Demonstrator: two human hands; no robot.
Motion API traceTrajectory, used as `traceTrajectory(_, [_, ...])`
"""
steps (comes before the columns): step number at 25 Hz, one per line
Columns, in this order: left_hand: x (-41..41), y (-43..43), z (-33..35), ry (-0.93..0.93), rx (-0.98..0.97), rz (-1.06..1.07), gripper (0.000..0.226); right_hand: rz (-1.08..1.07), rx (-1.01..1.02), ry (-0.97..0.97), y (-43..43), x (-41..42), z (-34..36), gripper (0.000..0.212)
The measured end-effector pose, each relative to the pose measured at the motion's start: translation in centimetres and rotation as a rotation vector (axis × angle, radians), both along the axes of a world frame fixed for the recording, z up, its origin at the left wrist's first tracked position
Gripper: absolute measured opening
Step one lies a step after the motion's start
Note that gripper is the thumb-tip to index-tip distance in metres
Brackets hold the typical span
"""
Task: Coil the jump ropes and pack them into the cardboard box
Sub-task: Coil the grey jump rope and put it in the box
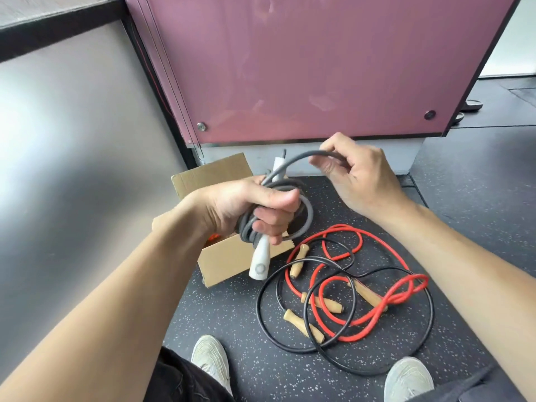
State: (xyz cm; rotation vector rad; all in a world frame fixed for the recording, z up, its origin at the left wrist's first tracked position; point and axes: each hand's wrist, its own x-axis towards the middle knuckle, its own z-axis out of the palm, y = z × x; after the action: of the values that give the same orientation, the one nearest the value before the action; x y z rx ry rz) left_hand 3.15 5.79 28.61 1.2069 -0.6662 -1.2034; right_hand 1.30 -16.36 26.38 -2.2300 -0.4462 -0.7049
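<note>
Grey jump rope [290, 163] over box [226, 261] edge

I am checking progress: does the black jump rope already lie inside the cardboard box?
No, the black jump rope lies spread on the floor beside the cardboard box, tangled with the red rope.

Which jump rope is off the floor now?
The grey jump rope with white handles: the left hand grips its coil, the right hand holds its free stretch. The red rope and black rope lie on the speckled floor.
</note>
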Motion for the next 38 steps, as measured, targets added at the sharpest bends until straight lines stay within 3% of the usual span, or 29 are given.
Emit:
traceTrajectory(4, [0.1, -0.2, 1.4, 0.31, -0.411, 0.089, 0.038, 0.093, -0.175, 0.5, 2.2, -0.5, -2.0, 0.034])
traceTrajectory(7, [0.3, -1.3, 2.3, 0.4, -0.648, 0.592, 0.047, 0.251, -0.242, 0.733, 6.1, -2.7, -2.8, 0.026])
traceTrajectory(8, [0.8, -1.4, 2.3, 0.338, -0.65, 0.822, 0.047, 0.307, -0.251, 0.725, 7.1, -3.5, -2.8, 0.021])
traceTrajectory(10, [1.9, -0.9, 1.7, 0.008, -0.444, 1.188, 0.044, 0.368, -0.28, 0.609, 8.1, -4.5, -2.2, 0.02])
traceTrajectory(12, [2.7, 0.1, 0.7, -0.373, -0.104, 1.291, 0.04, 0.355, -0.343, 0.381, 7.4, -4.3, -0.7, 0.021])
traceTrajectory(14, [2.5, 0.7, 0.2, -0.483, 0.138, 1.128, 0.045, 0.289, -0.347, 0.14, 5.5, -3.4, 0.8, 0.021])
traceTrajectory(16, [1.4, 0.7, 0.0, -0.493, 0.314, 0.775, 0.062, 0.214, -0.25, -0.002, 3.3, -2.6, 1.9, 0.022])
traceTrajectory(19, [-0.1, -0.1, -0.2, -0.506, 0.407, 0.207, 0.094, 0.185, -0.211, -0.018, 2.0, -2.3, 2.2, 0.042])
traceTrajectory(20, [-0.4, -0.2, 0.0, -0.483, 0.418, 0.095, 0.095, 0.218, -0.24, 0.011, 2.1, -2.4, 2.3, 0.052])
traceTrajectory(22, [-0.7, -0.1, 0.4, -0.46, 0.518, -0.016, 0.066, 0.285, -0.361, 0.066, 2.3, -2.6, 2.3, 0.064])
traceTrajectory(24, [-0.9, 0.2, 0.6, -0.471, 0.629, -0.07, 0.025, 0.325, -0.496, 0.134, 2.3, -2.8, 2.5, 0.07])
traceTrajectory(25, [-1.1, 0.2, 0.7, -0.458, 0.664, -0.082, 0.015, 0.329, -0.55, 0.16, 2.3, -2.9, 2.6, 0.074])
traceTrajectory(28, [-1.9, -0.1, 1.5, -0.377, 0.654, -0.04, 0.008, 0.278, -0.657, 0.084, 2.8, -3.1, 2.7, 0.073])
traceTrajectory(30, [-2.3, -0.4, 2.1, -0.441, 0.661, 0.049, 0.009, 0.206, -0.67, -0.009, 3.4, -3.0, 2.7, 0.061])
traceTrajectory(32, [-2.1, -0.5, 2.2, -0.644, 0.691, 0.153, 0.013, 0.14, -0.683, -0.048, 3.5, -2.8, 2.6, 0.046])
traceTrajectory(35, [-0.9, -0.2, 1.1, -1.137, 0.675, 0.337, 0.018, 0.05, -0.669, 0.002, 2.6, -2.3, 2.2, 0.042])
traceTrajectory(38, [-0.9, -0.5, 0.5, -1.252, 0.473, 0.469, 0.032, -0.065, -0.476, 0.096, 1.0, -1.9, 2.1, 0.043])
